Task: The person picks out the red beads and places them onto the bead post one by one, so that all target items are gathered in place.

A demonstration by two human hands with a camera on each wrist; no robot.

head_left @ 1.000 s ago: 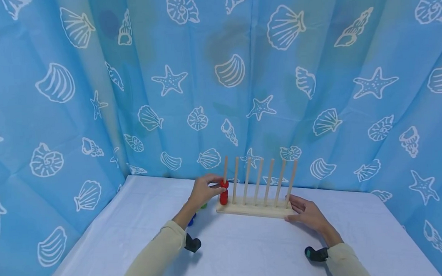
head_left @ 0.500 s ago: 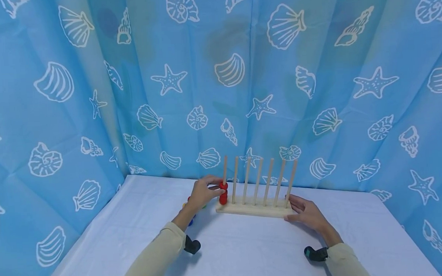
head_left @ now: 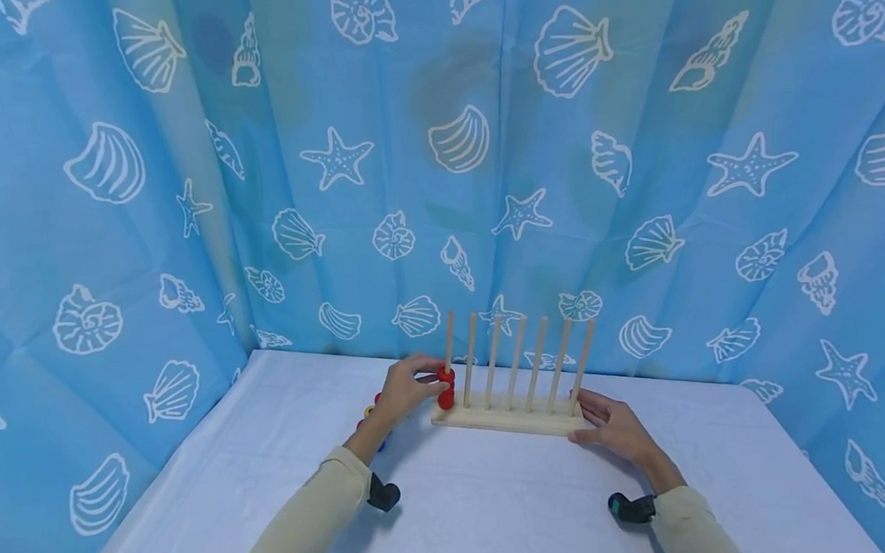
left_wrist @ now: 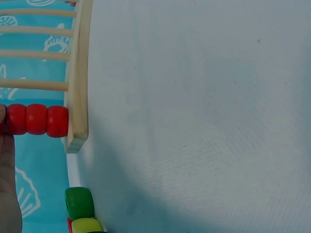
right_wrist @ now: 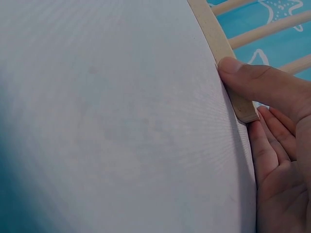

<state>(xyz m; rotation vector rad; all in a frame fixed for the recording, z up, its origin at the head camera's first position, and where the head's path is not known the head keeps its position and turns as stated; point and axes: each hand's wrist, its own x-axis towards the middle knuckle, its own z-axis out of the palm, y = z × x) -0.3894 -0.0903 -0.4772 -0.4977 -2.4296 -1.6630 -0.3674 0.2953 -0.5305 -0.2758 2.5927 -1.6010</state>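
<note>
A wooden rack (head_left: 503, 421) with a row of upright pegs stands on the table. Red beads are stacked on its leftmost peg; in the left wrist view several red beads (left_wrist: 36, 119) sit against one another down to the base. My left hand (head_left: 405, 389) pinches the top red bead (head_left: 446, 377) on that peg between thumb and fingers. At the rack's other end my right hand (head_left: 617, 426) grips the base, thumb (right_wrist: 231, 65) on its front edge and fingers at its end. The other pegs bear no beads.
Loose beads lie left of the rack, partly hidden by the left forearm: a green bead (left_wrist: 79, 203), a yellow bead (left_wrist: 87, 225), plus red and blue ones. A white cloth (head_left: 500, 507) covers the table. Behind it hangs a blue shell-print curtain (head_left: 423, 186).
My left hand has slid slightly down the leftmost peg with the top red bead, which now sits closer on those below. My right hand keeps its hold on the base.
</note>
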